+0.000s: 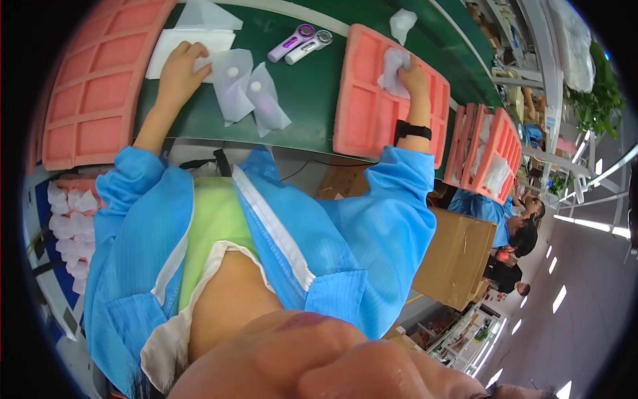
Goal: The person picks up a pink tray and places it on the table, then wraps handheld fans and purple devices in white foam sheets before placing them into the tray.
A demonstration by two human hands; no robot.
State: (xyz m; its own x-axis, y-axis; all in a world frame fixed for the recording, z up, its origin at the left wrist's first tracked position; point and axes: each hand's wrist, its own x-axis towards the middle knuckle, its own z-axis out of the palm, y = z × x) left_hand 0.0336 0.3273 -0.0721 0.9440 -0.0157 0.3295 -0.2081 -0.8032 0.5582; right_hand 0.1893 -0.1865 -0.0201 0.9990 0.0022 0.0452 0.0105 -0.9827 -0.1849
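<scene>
We see wrapping partly done: two translucent white packets (232, 93) lie between the hands, just beside the left one, with purple showing through the nearer packet. A purple handheld device (291, 44) and a white handheld device (308, 48) lie bare side by side, beyond the packets and between the hands, not yet wrapped. In the pink foam tray (387, 110) under the right hand (413, 76), we make out one crumpled white bundle (393, 70); that hand has its fingers closed on the bundle's near side, though what sits inside the wrapping we cannot tell. The left hand (181, 73) rests half curled on a stack of white sheets (165, 56), and whether it pinches a sheet we cannot say.

The desk (309, 100) has a dark green top. A second pink foam tray (100, 86) lies left of the left hand, and a loose white wrapper (403, 25) lies beyond the right. Rows of white bundles (73, 233) sit low, to the left hand's near side. Right of the right hand we see stacked pink trays (492, 156), then a cardboard box (455, 256), two other people, green plants (595, 86) and strip lights on the ceiling.
</scene>
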